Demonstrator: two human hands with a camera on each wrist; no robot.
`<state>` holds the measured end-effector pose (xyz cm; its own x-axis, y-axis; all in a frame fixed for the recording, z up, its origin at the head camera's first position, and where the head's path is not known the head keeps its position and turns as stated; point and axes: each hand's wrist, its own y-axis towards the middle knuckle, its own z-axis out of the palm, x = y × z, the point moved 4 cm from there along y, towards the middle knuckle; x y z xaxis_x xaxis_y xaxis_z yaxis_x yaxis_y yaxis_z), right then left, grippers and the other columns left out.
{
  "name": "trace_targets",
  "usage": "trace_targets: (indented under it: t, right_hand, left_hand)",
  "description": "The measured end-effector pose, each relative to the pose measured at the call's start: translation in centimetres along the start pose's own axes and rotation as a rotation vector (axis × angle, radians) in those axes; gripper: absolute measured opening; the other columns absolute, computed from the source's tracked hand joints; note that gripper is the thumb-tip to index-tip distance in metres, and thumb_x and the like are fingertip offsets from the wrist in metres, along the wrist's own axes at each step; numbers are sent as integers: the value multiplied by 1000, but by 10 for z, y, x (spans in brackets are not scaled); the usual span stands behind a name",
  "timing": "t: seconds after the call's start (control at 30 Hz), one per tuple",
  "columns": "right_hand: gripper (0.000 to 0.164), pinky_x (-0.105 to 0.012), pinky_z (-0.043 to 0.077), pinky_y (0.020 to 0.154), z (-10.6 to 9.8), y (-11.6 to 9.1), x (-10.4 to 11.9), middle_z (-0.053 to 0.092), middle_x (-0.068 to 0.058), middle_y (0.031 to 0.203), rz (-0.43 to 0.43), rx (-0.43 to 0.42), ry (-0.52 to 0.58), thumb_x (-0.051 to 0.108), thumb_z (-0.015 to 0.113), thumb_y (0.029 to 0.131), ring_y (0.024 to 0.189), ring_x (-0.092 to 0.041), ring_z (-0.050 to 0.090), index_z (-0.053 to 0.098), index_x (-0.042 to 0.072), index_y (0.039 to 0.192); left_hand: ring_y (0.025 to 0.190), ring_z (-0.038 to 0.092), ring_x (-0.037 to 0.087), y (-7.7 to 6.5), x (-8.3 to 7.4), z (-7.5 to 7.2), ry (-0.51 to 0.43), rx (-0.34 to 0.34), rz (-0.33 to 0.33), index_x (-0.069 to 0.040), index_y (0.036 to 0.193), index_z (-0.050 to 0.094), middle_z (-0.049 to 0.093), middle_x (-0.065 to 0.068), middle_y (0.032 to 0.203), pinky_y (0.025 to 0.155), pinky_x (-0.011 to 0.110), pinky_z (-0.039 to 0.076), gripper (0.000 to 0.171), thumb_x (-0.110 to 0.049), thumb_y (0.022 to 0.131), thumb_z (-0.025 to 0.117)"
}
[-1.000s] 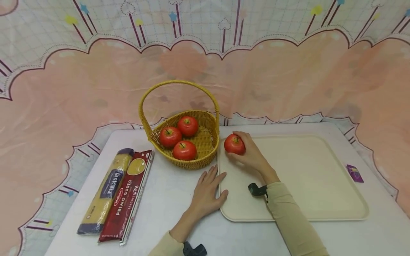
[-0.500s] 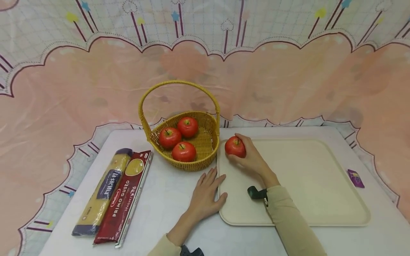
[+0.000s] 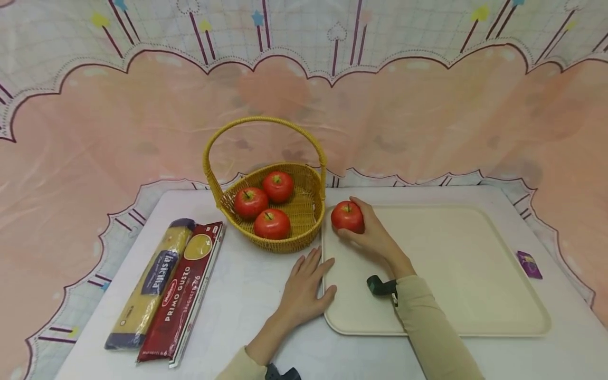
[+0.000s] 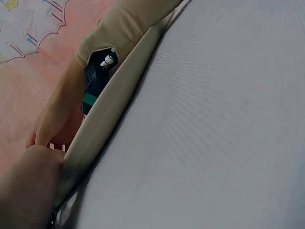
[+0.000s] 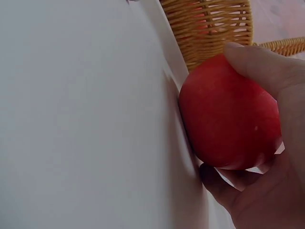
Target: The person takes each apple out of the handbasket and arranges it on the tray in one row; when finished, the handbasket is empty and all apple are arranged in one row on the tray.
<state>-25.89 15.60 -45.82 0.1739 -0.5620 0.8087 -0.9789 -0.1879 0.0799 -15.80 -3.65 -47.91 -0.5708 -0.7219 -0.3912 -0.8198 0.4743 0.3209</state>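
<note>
A red apple (image 3: 347,217) is at the far left corner of the cream tray (image 3: 446,274). My right hand (image 3: 372,235) grips it from the right side, thumb and fingers round it. In the right wrist view the apple (image 5: 228,114) appears close above or on the tray surface; I cannot tell if it touches. My left hand (image 3: 304,290) lies with spread fingers on the table beside the tray's left edge, its fingertips near the rim. A yellow wicker basket (image 3: 304,240) with three more red apples (image 3: 272,224) stands just left of the held apple.
Two packs of spaghetti, a yellow-and-blue one (image 3: 147,290) and a dark red one (image 3: 182,295), lie side by side on the white table (image 3: 237,316) at left. A small purple packet (image 3: 529,265) lies right of the tray. A patterned cloth (image 3: 427,121) hangs behind.
The view shifts slightly as the head moves. Both hands stay practically in place, and the right hand keeps its grip on the apple at the tray's corner.
</note>
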Motion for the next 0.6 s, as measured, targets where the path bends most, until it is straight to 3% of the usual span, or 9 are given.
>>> trace_targets:
  t: [0.23, 0.6]
  right_hand:
    - [90, -58, 35, 106, 1, -1, 0, 28, -13, 151, 4, -4, 1, 43, 70, 81, 133, -35, 38, 15, 24, 150]
    - [87, -57, 35, 106, -1, -1, 6, 31, -13, 150, -49, -41, 15, 44, 70, 81, 132, -33, 40, 19, 25, 149]
  left_hand:
    - [140, 35, 30, -1, 0, 1, 4, -13, 17, -15, 134, 53, 39, 15, 148, 114, 49, 26, 54, -37, 85, 57]
    - [142, 31, 25, -2, 3, 1, 6, 17, -13, -18, 136, 51, 36, 12, 151, 117, 46, 23, 54, -39, 86, 55]
